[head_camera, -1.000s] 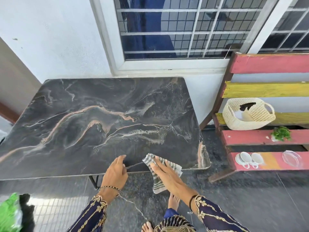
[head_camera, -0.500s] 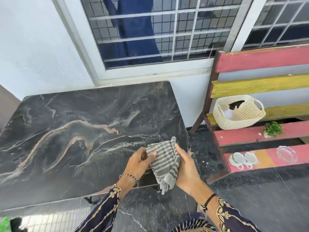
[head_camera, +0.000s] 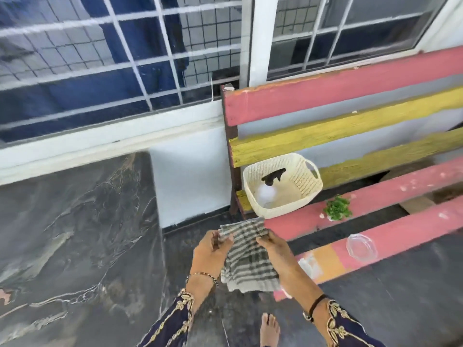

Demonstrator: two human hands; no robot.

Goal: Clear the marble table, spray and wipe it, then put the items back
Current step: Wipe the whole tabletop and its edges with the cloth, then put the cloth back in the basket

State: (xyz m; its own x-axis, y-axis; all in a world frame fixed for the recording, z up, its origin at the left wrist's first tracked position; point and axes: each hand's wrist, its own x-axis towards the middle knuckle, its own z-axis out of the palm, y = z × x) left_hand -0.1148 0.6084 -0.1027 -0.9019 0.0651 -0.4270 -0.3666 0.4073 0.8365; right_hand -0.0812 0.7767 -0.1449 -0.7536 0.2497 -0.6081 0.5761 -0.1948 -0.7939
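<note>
I hold a grey striped cloth [head_camera: 246, 261] in the air with both hands, off the table and in front of the bench. My left hand [head_camera: 209, 251] pinches its upper left corner and my right hand [head_camera: 278, 251] grips its upper right edge. The dark marble table [head_camera: 75, 234] lies bare at the left. A cream woven basket [head_camera: 307, 181] on the bench holds a spray bottle [head_camera: 269, 186] with a black trigger. A small green plant [head_camera: 337, 209] and a clear glass dish [head_camera: 360, 246] sit on the bench slats.
The pink and yellow slatted bench [head_camera: 350, 96] stands to the right against the white wall under a barred window [head_camera: 125, 58]. The floor is dark stone. My bare foot [head_camera: 269, 329] shows at the bottom.
I lifted the cloth from the table's front edge and took it in both hands. My view and hands have swung right, from the table toward the bench.
</note>
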